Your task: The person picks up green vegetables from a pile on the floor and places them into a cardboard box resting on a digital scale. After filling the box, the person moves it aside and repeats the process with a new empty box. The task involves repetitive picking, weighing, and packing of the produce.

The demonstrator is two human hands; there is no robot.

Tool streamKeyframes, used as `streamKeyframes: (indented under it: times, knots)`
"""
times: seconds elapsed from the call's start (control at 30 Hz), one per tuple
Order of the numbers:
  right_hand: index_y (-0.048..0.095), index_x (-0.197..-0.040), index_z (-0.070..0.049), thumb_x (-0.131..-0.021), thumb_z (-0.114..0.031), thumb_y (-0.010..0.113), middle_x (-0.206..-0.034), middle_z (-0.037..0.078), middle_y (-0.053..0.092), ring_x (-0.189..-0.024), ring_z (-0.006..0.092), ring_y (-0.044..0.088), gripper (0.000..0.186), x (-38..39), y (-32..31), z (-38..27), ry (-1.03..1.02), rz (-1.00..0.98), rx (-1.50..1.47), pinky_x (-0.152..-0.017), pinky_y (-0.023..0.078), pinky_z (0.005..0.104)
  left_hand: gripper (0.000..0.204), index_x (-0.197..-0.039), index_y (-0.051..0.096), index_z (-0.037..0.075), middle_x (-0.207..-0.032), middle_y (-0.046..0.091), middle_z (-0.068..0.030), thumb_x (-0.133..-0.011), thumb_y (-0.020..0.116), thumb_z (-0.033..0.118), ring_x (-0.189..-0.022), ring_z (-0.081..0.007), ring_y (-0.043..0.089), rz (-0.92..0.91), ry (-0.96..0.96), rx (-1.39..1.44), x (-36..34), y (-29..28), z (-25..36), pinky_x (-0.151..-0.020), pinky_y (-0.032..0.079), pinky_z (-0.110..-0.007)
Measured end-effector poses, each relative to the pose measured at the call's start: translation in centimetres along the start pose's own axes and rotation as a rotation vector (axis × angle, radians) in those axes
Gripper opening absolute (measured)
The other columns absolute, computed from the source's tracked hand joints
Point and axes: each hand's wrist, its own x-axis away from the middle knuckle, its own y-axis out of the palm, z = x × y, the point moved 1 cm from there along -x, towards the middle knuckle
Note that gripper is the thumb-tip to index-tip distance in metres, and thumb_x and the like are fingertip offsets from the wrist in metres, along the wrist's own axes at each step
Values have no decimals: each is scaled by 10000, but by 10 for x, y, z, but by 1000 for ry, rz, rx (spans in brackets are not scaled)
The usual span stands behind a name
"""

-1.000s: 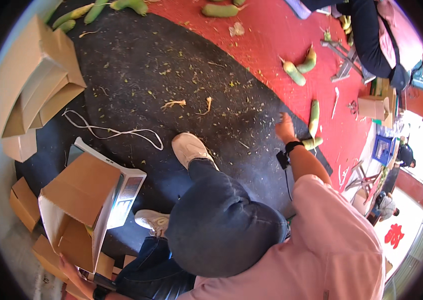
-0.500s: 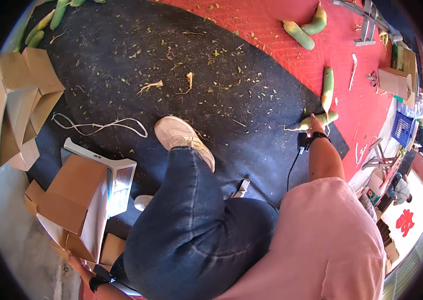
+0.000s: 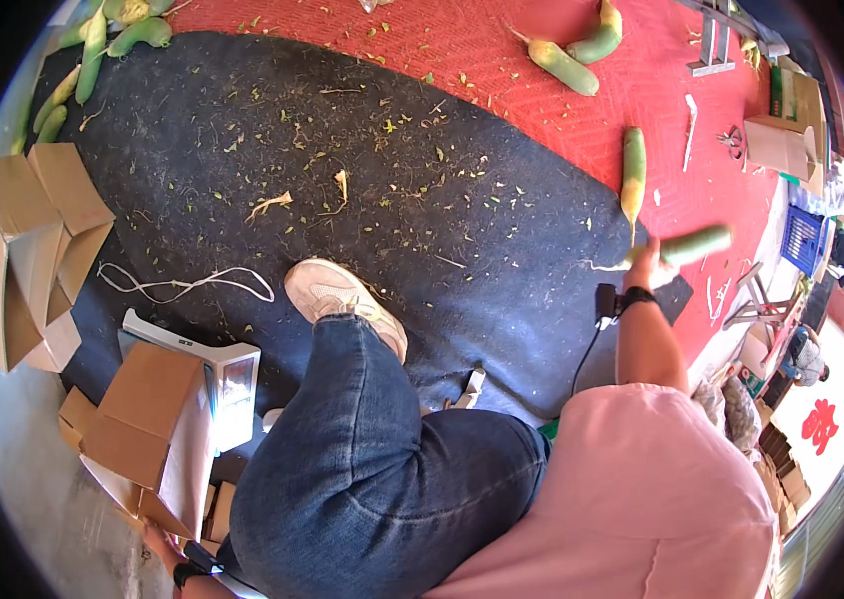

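Note:
My right hand (image 3: pixel 649 268) is closed round the pale root end of a long green radish (image 3: pixel 698 245), lifted a little and blurred by motion; its thin root trails out on the left. Just beyond it another green radish (image 3: pixel 633 172) lies lengthwise on the red mat, root toward me. At the lower left my left hand (image 3: pixel 159 542) grips the bottom edge of an open cardboard box (image 3: pixel 150 391); some of its fingers are hidden by the box. This box leans against a white device with a lit panel (image 3: pixel 235 394).
Two radishes (image 3: pixel 563 68) lie farther off, and several more (image 3: pixel 90 65) are at the far left. Another open box (image 3: pixel 27 205) stands left. A white cord (image 3: pixel 177 290), dry leaf scraps and scissors (image 3: pixel 733 142) lie about. A folding stool (image 3: pixel 761 297) and blue crate (image 3: pixel 803 237) stand right.
My right hand has raised the radish off the mat and turned it, its green end now farther right. My left hand stays at the box. The whole view has shifted slightly.

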Motion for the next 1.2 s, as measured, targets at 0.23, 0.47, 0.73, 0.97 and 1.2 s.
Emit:
streamKeyframes:
  times: [0.23,0.47,0.73,0.97,1.2]
  knots:
    - [451,-1203,-77,-716,-269,741,-1015,66,558,-916,214,548,599,-29,79,-14,396,-788,-163,-756,456,371,510,-1075,585,-44,-987,632,-168,-924,411,411,-816,-249,610,-69,75,218,-4,9,-9,-736,486,-370]
    - [325,-1277,-46,-688,-396,692,-1093,146,508,-966,274,530,777,13,89,-77,199,-765,474,-767,459,473,522,-1163,556,-8,-1047,614,-229,-914,418,430,-969,-317,591,101,190,-221,28,18,5,-838,450,-389]
    - [459,-1167,-96,-754,-268,620,-825,56,557,-638,173,545,475,45,64,-178,71,-1201,531,-528,473,347,450,-1018,594,-39,-935,622,-250,-907,455,375,-919,-334,608,-9,371,4,76,29,29,-760,439,-416]
    - [400,-1270,-67,-743,-171,624,-981,54,561,-825,163,546,582,180,44,-320,-356,-1761,391,-686,484,299,345,-873,561,-49,-838,566,-281,-870,482,287,-859,-434,562,38,544,46,108,26,48,-705,429,-448]
    - [315,-1339,-41,-706,-143,687,-1082,84,557,-912,166,561,741,395,-48,-501,-838,-2136,273,-765,475,282,317,-878,606,-27,-911,589,-268,-858,476,262,-920,-431,557,-32,556,153,121,23,51,-796,445,-467]
